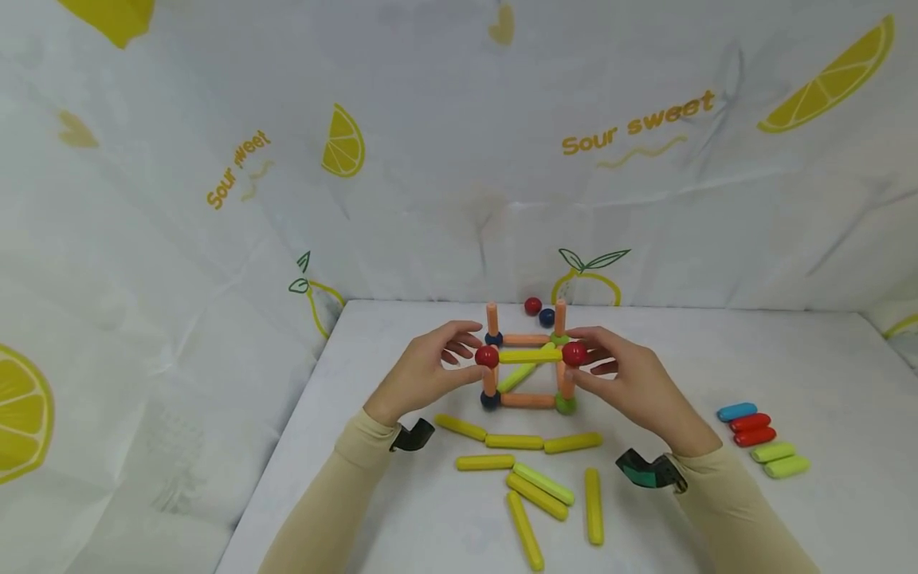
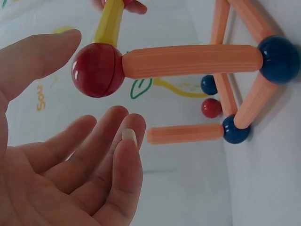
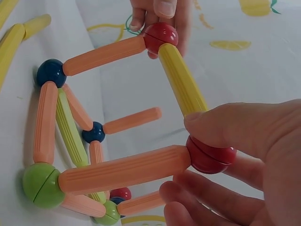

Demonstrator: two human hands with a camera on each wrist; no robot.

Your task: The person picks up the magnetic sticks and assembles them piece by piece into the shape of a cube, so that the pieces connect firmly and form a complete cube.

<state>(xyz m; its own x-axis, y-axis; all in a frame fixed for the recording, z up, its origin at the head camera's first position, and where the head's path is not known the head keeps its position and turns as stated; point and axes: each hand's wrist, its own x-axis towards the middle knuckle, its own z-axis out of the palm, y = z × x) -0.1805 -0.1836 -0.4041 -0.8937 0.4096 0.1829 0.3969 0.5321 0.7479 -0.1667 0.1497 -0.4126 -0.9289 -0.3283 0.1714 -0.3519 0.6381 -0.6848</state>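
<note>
A frame of orange rods and coloured balls stands on the table, with blue balls at the left corners and green balls at the right. Across its two near uprights lies a yellow rod between two red balls. My left hand is beside the left red ball, its thumb near the ball and its fingers loosely curved below. My right hand pinches the right red ball, thumb over the yellow rod's end. The two far orange uprights are bare on top.
Several loose yellow rods lie in front of the frame. To the right are a blue rod, red rods and light green rods. Behind the frame sit a loose red ball and a dark blue ball.
</note>
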